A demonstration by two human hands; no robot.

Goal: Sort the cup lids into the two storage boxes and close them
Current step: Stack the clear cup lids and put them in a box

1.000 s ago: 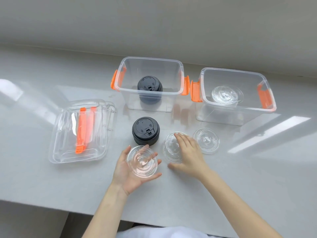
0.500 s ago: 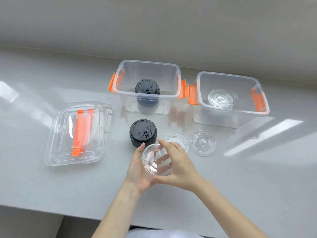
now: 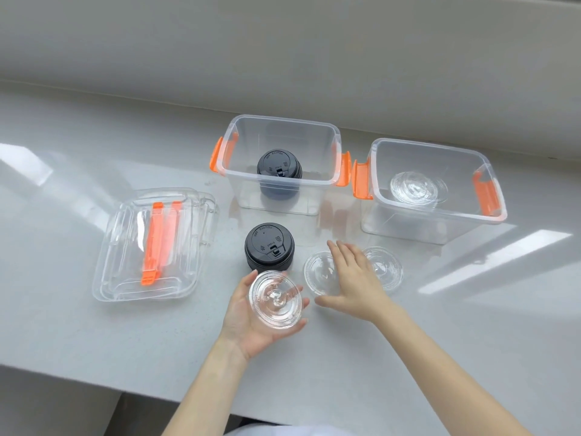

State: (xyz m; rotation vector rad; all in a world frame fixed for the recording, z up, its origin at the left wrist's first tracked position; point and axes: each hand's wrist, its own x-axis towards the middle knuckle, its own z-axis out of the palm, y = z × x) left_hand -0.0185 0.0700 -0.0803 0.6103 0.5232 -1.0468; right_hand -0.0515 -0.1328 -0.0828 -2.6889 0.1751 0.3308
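**Clear lid cupped in the left palm**

The left hand [image 3: 251,319] cradles a clear lid [image 3: 276,299] just in front of the black lid stack [image 3: 269,247] on the bench [image 3: 78,335]. The right hand [image 3: 352,278] hovers flat and empty over another clear lid [image 3: 317,272], right of that stack. Behind the stack stand two open boxes [image 3: 283,187] [image 3: 434,228].

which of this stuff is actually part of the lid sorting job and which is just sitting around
Part of the job:
- left hand holding a clear lid
- right hand over two clear lids on the counter
- stack of black lids
- left box with black lids
- right box with clear lids
- box covers

Just lying about:
- nothing visible
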